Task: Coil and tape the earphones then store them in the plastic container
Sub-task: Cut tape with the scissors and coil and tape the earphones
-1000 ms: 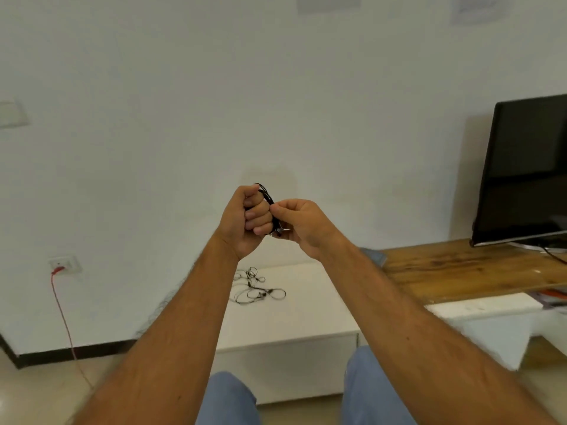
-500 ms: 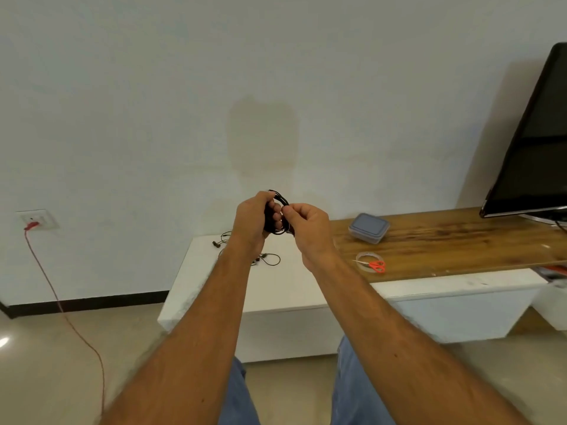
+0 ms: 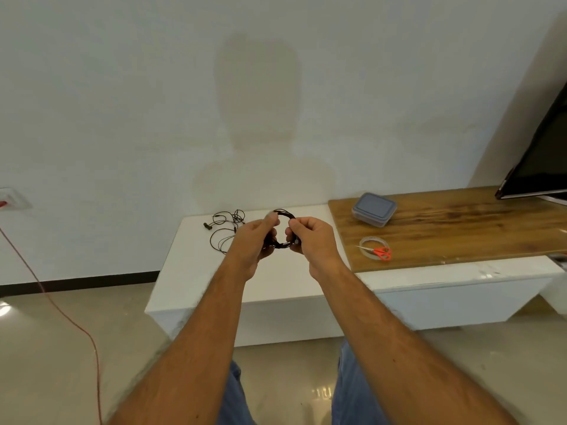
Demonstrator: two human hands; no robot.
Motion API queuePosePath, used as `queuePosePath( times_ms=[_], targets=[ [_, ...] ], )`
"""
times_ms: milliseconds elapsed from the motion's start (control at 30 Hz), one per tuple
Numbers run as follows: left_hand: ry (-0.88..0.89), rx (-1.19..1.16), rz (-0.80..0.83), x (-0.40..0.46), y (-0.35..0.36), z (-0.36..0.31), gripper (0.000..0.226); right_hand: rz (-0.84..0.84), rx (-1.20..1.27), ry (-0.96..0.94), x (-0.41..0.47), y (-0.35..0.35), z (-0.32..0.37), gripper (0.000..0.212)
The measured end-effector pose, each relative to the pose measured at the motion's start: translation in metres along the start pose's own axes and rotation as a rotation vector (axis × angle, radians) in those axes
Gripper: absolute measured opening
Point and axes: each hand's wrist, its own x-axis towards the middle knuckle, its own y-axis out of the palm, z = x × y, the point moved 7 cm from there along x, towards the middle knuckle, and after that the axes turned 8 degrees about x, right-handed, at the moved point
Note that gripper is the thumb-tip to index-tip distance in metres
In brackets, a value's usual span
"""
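Over the white bench point(image 3: 190, 271) we're pinching the coiled earphones point(image 3: 283, 214), left hand point(image 3: 254, 240) and right hand point(image 3: 310, 240) on opposite sides; coiling's looking done; next we're probably needing the tape roll point(image 3: 368, 242).

Setting: home living room | Evidence: low white TV bench point(image 3: 245, 280) with wooden top panel point(image 3: 460, 231) stood against a plain white wall point(image 3: 122, 87); flat-screen television point(image 3: 543, 161) rested on the wood; polished tile floor point(image 3: 46, 348); wall socket point(image 3: 12, 199) fed a red cable point(image 3: 61, 311).
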Motion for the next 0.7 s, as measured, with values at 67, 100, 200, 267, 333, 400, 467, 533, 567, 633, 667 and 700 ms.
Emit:
queuePosePath(
  times_ms=[67, 100, 200, 267, 333, 400, 467, 533, 567, 633, 667, 700],
  targets=[
    [-0.001, 0.096, 0.016, 0.012, 0.002, 0.019, 0.021, -0.020, -0.045, 0.047, 0.012, -0.011, -0.017, 0.011],
    [-0.002, 0.138, 0.017, 0.019, 0.003, 0.029, 0.020, -0.031, -0.069, 0.067, 0.018, -0.016, -0.026, 0.011],
    [-0.036, 0.204, -0.012, 0.043, 0.009, 0.059, 0.021, -0.062, -0.146, 0.111, 0.039, -0.033, -0.054, 0.011],
    [-0.065, 0.261, -0.040, 0.062, 0.014, 0.078, 0.019, -0.078, -0.204, 0.132, 0.056, -0.044, -0.071, 0.012],
    [-0.089, 0.342, -0.077, 0.081, 0.020, 0.098, 0.017, -0.087, -0.261, 0.150, 0.074, -0.053, -0.089, 0.013],
    [-0.123, 0.427, -0.117, 0.099, 0.025, 0.120, 0.016, -0.091, -0.328, 0.161, 0.092, -0.061, -0.106, 0.015],
    [-0.159, 0.520, -0.164, 0.114, 0.029, 0.140, 0.018, -0.101, -0.400, 0.163, 0.111, -0.069, -0.124, 0.015],
    [-0.189, 0.601, -0.196, 0.130, 0.035, 0.160, 0.023, -0.105, -0.471, 0.179, 0.128, -0.078, -0.144, 0.015],
    [-0.200, 0.642, -0.195, 0.137, 0.039, 0.169, 0.025, -0.103, -0.505, 0.188, 0.136, -0.082, -0.153, 0.015],
    [-0.208, 0.733, -0.184, 0.149, 0.048, 0.181, 0.026, -0.099, -0.572, 0.196, 0.151, -0.091, -0.168, 0.015],
    [-0.206, 0.774, -0.184, 0.154, 0.052, 0.186, 0.026, -0.097, -0.613, 0.197, 0.157, -0.095, -0.174, 0.016],
    [-0.206, 0.814, -0.188, 0.158, 0.056, 0.190, 0.025, -0.094, -0.660, 0.197, 0.163, -0.099, -0.179, 0.016]
  ],
)
